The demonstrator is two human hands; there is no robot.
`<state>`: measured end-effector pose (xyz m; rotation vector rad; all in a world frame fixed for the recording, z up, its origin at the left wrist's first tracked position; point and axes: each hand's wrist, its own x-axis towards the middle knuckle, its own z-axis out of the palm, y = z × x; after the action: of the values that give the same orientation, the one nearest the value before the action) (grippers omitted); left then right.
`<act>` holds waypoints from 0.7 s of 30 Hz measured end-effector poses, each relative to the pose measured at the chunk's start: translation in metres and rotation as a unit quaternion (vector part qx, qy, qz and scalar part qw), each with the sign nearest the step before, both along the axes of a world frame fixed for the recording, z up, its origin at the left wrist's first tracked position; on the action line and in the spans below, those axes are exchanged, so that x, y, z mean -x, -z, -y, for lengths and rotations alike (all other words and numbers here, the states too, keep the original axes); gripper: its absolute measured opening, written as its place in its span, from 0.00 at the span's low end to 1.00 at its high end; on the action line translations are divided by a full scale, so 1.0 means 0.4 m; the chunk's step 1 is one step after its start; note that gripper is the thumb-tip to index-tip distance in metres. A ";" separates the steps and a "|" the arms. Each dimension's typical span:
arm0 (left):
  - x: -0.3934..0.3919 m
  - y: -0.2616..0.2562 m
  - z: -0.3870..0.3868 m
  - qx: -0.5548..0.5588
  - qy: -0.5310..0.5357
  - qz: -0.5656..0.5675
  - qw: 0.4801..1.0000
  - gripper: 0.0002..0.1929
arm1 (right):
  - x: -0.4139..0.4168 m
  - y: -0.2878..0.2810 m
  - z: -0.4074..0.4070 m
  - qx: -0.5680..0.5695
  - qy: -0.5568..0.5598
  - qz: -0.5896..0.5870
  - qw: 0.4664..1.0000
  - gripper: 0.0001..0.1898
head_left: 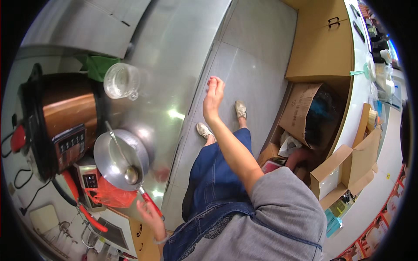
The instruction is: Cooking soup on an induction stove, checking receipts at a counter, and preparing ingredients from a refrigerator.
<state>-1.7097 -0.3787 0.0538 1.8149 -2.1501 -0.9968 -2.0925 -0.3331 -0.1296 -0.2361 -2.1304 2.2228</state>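
Observation:
My left hand [152,215], a bracelet at its wrist, is beside the red handle [151,203] of a metal pan. Its fingers are apart, and I cannot tell whether they touch the handle. The deep silver pan [104,153] stands near the steel counter's edge, with a metal ladle [131,175] leaning inside it. My right hand [214,98] is held out over the floor, fingers loosely bent, with nothing visible in it. A clear plastic cup [119,81] lies on its side farther along the steel counter [169,65].
A copper-and-black electric cooker [70,111] stands behind the pan, near a red plastic bag [112,194] and a red-handled pan [93,218]. To the right is a wooden cabinet [320,49] holding a cardboard box [297,107]. An open carton [346,169] sits on the white counter.

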 end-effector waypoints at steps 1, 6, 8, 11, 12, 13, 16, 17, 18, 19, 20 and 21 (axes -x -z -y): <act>0.032 -0.017 -0.031 0.132 0.045 0.025 0.990 0.19 | 0.029 0.168 -0.032 0.004 -0.031 0.180 0.983 0.23; 0.140 -0.059 -0.161 0.115 0.085 0.016 0.990 0.19 | -0.070 0.249 0.019 0.180 -0.148 0.462 0.856 0.35; 0.228 -0.045 -0.215 0.054 0.188 0.014 0.980 0.17 | -0.056 0.198 -0.018 0.187 -0.181 0.474 0.841 0.34; 0.360 0.048 -0.237 -0.023 0.380 -0.058 0.923 0.13 | -0.053 0.240 -0.102 0.128 -0.181 0.403 0.888 0.33; 0.415 0.069 -0.249 -0.017 0.384 -0.045 0.922 0.13 | -0.064 0.254 -0.157 0.111 -0.170 0.391 0.898 0.30; 0.475 0.098 -0.259 -0.039 0.399 -0.068 0.914 0.12 | -0.064 0.282 -0.248 -0.020 -0.195 0.296 0.935 0.27; 0.639 0.236 -0.269 -0.104 0.385 -0.102 0.911 0.11 | 0.080 0.222 -0.579 -0.007 -0.331 0.340 0.880 0.18; 0.710 0.327 -0.273 -0.145 0.331 -0.155 0.919 0.11 | 0.161 0.178 -0.675 0.061 -0.266 0.332 0.903 0.22; 0.805 0.405 -0.270 -0.190 0.281 -0.163 0.927 0.13 | 0.248 0.142 -0.775 -0.042 -0.312 0.241 0.918 0.26; 0.906 0.487 -0.267 -0.204 0.235 -0.186 0.932 0.18 | 0.325 0.127 -0.876 -0.091 -0.357 0.221 0.903 0.32; 1.008 0.552 -0.260 -0.222 0.161 -0.238 0.932 0.22 | 0.396 0.114 -0.966 -0.099 -0.374 0.199 0.900 0.36; 1.085 0.623 -0.224 -0.232 0.137 -0.252 0.930 0.28 | 0.445 0.079 -1.029 -0.170 -0.355 0.150 0.907 0.36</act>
<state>-2.1437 -0.2890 -0.1955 1.2042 -1.9687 -1.9268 -2.2707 0.0784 -0.1612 0.2896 -3.1220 2.1404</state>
